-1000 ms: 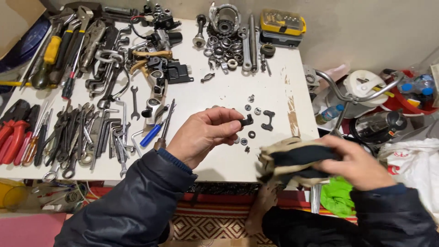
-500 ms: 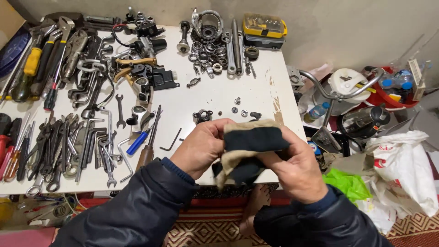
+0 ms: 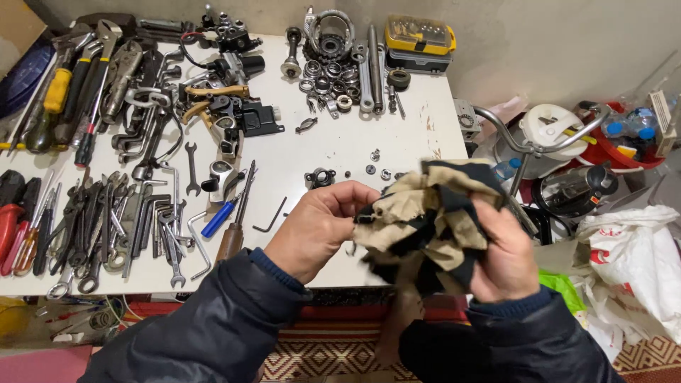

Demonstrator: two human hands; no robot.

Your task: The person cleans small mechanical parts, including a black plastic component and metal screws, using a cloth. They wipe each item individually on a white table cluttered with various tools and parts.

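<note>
A crumpled tan and black rag [image 3: 425, 220] is bunched between both hands over the front edge of the white table [image 3: 298, 152]. My right hand [image 3: 507, 255] grips the rag from the right and below. Closed fingers of my left hand [image 3: 319, 227] pinch the rag's left edge. Whether a small part sits inside the cloth is hidden. Just beyond the hands, a small black metal bracket [image 3: 320, 177] and several tiny nuts and washers [image 3: 376, 169] lie on the table.
Rows of wrenches and hex keys [image 3: 135, 227], screwdrivers [image 3: 230, 213] and pliers cover the table's left half. Bearings and a sprocket [image 3: 330, 50] and a yellow bit case [image 3: 420, 39] sit at the back. A chrome handlebar [image 3: 525, 138], a kettle and white plastic bags [image 3: 631, 262] crowd the right.
My left hand left the small parts on the table and came to the rag. Both hands raised and bunched the rag in front of me, and the view shifted slightly.
</note>
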